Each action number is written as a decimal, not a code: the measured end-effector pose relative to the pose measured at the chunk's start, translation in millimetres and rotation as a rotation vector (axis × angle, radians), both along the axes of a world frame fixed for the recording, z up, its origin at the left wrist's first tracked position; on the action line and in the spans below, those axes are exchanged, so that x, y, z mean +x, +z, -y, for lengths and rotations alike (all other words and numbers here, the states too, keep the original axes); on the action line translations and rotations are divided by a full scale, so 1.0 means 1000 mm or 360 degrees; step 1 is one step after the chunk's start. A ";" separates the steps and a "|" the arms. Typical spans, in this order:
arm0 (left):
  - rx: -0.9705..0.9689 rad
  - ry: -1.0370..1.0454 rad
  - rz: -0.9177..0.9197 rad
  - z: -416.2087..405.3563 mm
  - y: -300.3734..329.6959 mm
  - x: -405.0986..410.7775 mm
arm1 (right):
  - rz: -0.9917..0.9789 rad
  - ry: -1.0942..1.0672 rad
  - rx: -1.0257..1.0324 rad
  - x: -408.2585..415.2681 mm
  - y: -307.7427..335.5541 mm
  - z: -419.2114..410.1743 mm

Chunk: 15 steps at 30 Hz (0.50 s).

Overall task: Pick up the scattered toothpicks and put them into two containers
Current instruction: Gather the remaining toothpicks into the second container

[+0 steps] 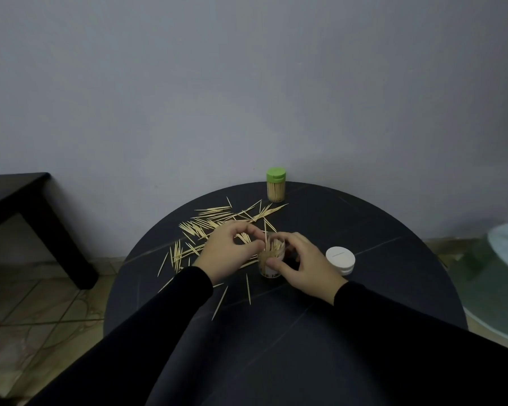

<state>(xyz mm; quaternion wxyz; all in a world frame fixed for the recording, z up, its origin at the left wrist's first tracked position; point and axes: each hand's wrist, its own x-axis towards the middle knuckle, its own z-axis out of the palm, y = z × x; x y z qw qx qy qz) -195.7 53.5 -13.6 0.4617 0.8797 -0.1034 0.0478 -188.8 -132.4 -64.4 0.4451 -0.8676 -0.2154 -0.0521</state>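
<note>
Your right hand (302, 266) grips the open clear container (272, 259) at the counter's (364, 230) middle. Your left hand (228, 253) pinches toothpicks over its mouth. Scattered toothpicks (208, 222) lie far-left; the green-lidded container (276, 184) stands at the far edge, the white lid (340, 259) right.

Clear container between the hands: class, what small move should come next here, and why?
Probably release the toothpick the left hand pinches upright over the open clear container, which the right hand steadies. Its tip is already at the mouth, and many scattered toothpicks await.
</note>
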 end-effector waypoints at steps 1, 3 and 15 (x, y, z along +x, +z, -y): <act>-0.0013 -0.0014 0.0000 -0.002 0.001 -0.002 | -0.0001 0.0003 0.0002 0.000 0.000 0.000; -0.0045 -0.0013 -0.0011 -0.007 0.003 -0.004 | -0.0001 0.0004 0.0007 0.000 0.000 0.000; 0.1078 -0.0162 -0.0144 -0.042 0.009 -0.013 | -0.0159 0.0065 0.0172 0.002 0.012 0.001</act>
